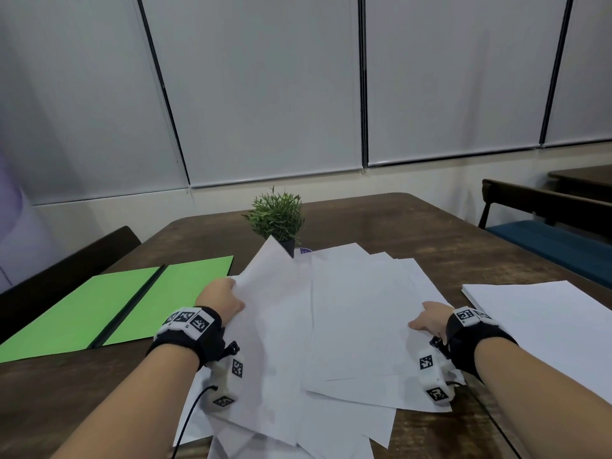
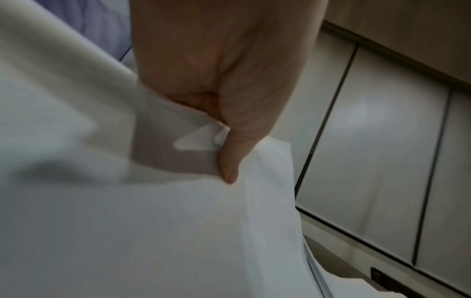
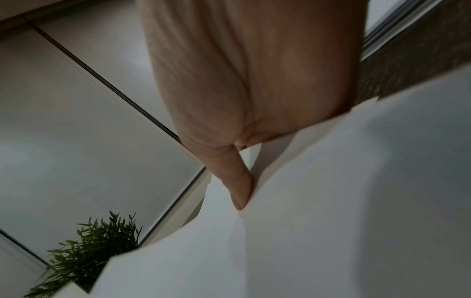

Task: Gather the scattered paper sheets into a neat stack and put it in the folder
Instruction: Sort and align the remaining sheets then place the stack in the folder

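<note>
A loose pile of white paper sheets (image 1: 347, 326) lies fanned across the brown table (image 1: 430, 233). My left hand (image 1: 222, 299) grips the pile's left edge, thumb on top, and that side is lifted off the table. In the left wrist view the thumb (image 2: 229, 159) pinches the sheets (image 2: 153, 221). My right hand (image 1: 430, 321) holds the pile's right edge, thumb on top; the right wrist view shows the thumb (image 3: 237, 181) pressed on the paper (image 3: 331, 201) with the fingers hidden underneath. An open green folder (image 1: 109, 303) lies flat at the left.
A separate white sheet (image 1: 546, 319) lies at the table's right edge. A small potted plant (image 1: 278, 218) stands just behind the pile. A dark bench (image 1: 66, 270) runs along the left, and chairs with a blue seat (image 1: 556, 243) stand at the right.
</note>
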{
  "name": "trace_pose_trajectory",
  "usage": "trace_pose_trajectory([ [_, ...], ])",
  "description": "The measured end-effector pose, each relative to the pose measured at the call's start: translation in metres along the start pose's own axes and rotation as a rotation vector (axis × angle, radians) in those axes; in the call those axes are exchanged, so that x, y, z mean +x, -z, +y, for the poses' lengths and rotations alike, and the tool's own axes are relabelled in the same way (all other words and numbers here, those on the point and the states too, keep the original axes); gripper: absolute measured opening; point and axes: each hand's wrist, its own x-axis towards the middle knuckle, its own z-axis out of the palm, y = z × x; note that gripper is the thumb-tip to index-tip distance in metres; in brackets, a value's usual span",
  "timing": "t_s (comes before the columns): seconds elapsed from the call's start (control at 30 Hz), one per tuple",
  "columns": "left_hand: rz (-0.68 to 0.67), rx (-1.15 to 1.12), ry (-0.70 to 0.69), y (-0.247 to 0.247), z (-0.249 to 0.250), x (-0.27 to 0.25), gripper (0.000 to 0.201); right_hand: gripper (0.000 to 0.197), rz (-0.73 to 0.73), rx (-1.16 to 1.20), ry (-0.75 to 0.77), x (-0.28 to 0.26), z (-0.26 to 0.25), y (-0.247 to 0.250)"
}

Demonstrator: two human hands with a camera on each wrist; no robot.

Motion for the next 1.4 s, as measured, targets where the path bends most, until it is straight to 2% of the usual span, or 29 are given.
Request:
trace_pose_trajectory([
  [0.17, 0.314, -0.024, -0.130, 0.041, 0.030, 0.005, 0.014, 0.059, 0.007, -0.025, 0.026, 0.005, 0.002, 0.000],
  [0.27, 0.486, -0.141, -0.170, 0.065, 0.050, 0.010, 0.019, 0.054, -0.012, -0.029, 0.010, -0.005, -0.003, 0.001],
  [0.37, 0.535, -0.367, -0.163, 0.078, 0.071, 0.010, 0.030, 0.049, -0.019, -0.050, -0.014, -0.010, -0.007, 0.001],
  [0.4, 0.534, -0.456, -0.168, 0.079, 0.077, 0.010, 0.025, 0.049, -0.019, -0.035, -0.027, -0.012, -0.009, 0.001],
  [0.47, 0.487, -0.638, -0.146, 0.074, 0.087, 0.012, 0.013, 0.045, -0.025, 0.025, -0.027, -0.013, -0.010, 0.002],
  [0.53, 0.392, -0.868, -0.072, 0.058, 0.091, 0.017, 0.017, 0.045, -0.014, 0.101, -0.011, -0.018, -0.009, 0.003],
  [0.6, 0.267, -1.032, 0.010, 0.032, 0.091, 0.023, 0.026, 0.071, 0.003, 0.326, -0.038, -0.007, -0.003, 0.002],
  [0.67, 0.137, -1.061, 0.084, -0.003, 0.088, 0.025, 0.032, 0.108, 0.024, 0.473, -0.054, 0.036, 0.022, -0.004],
  [0.7, 0.078, -1.042, 0.113, -0.021, 0.087, 0.024, 0.034, 0.119, -0.001, 0.534, -0.059, 0.042, 0.027, -0.005],
  [0.73, 0.026, -1.010, 0.132, -0.038, 0.086, 0.021, 0.036, 0.124, -0.034, 0.574, -0.062, 0.025, 0.023, -0.002],
  [0.77, -0.019, -0.961, 0.152, -0.054, 0.084, 0.017, 0.035, 0.120, -0.046, 0.615, -0.087, -0.003, 0.008, 0.003],
  [0.83, -0.112, -0.829, 0.184, -0.078, 0.082, 0.006, 0.033, 0.103, -0.063, 0.652, -0.109, -0.020, 0.000, 0.008],
  [0.87, -0.169, -0.729, 0.202, -0.087, 0.081, 0.000, 0.036, 0.102, -0.078, 0.650, -0.117, -0.020, 0.002, 0.008],
  [0.93, -0.335, -0.516, 0.228, -0.097, 0.082, -0.009, 0.050, 0.113, -0.103, 0.634, -0.122, -0.018, 0.003, 0.004],
  [0.97, -0.415, -0.457, 0.227, -0.099, 0.083, -0.012, 0.058, 0.113, -0.096, 0.592, -0.084, -0.008, 0.008, 0.002],
  [1.03, -0.502, -0.354, 0.215, -0.095, 0.088, -0.015, 0.065, 0.095, -0.111, 0.431, 0.034, 0.006, 0.014, -0.002],
  [1.1, -0.524, -0.234, 0.201, -0.091, 0.088, -0.011, 0.069, 0.065, -0.099, 0.305, 0.100, 0.000, 0.009, -0.004],
  [1.13, -0.534, -0.179, 0.192, -0.090, 0.086, -0.008, 0.072, 0.057, -0.098, 0.298, 0.108, -0.001, 0.008, -0.004],
  [1.27, -0.543, -0.165, 0.201, -0.093, 0.071, -0.004, 0.080, 0.059, -0.107, 0.408, 0.206, -0.015, 0.003, 0.003],
  [1.33, -0.493, -0.285, 0.220, -0.093, 0.063, -0.006, 0.074, 0.061, -0.083, 0.499, 0.286, -0.027, -0.006, 0.009],
  [1.4, -0.426, -0.506, 0.227, -0.092, 0.056, -0.006, 0.069, 0.050, -0.090, 0.627, 0.393, -0.043, -0.021, 0.018],
])
